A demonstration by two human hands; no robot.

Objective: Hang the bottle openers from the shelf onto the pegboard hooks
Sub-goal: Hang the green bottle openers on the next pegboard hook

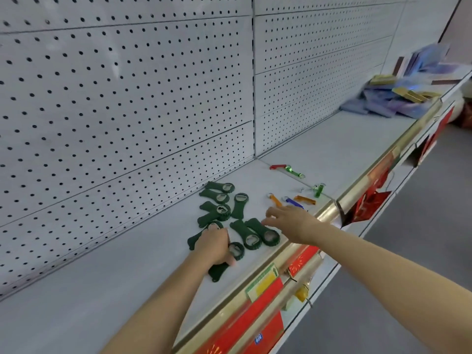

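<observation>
The left hand (pixel 213 245) is curling its fingers round a dark green opener (pixel 227 259): the ring end is showing beside the thumb and the handle is sticking out below the palm, toward the shelf's front edge. A second green opener (pixel 196 238) is lying partly under the same fingers; whether they are gripping it too cannot be told. The right hand (pixel 288 221) is hovering palm down with fingers spread and relaxed, holding nothing, its fingertips just above the handle ends of two green openers (pixel 255 233) lying side by side.

All openers are lying on the grey shelf (pixel 102 290). Behind the left hand, toward the back panel, a cluster of green openers (pixel 222 203) is lying, some overlapping. Beyond the right hand, further along the shelf, small slim openers with key rings are lying apart: orange (pixel 275 200), blue (pixel 293 202), orange (pixel 305 199), green (pixel 318 190), green (pixel 295 172) and red (pixel 278 166).

The white pegboard (pixel 115 111) is rising directly behind the shelf. A gold rail (pixel 324 213) with red labels is running along the shelf's front edge. Far along the shelf, a blurred pile of packets (pixel 398 98) is lying.
</observation>
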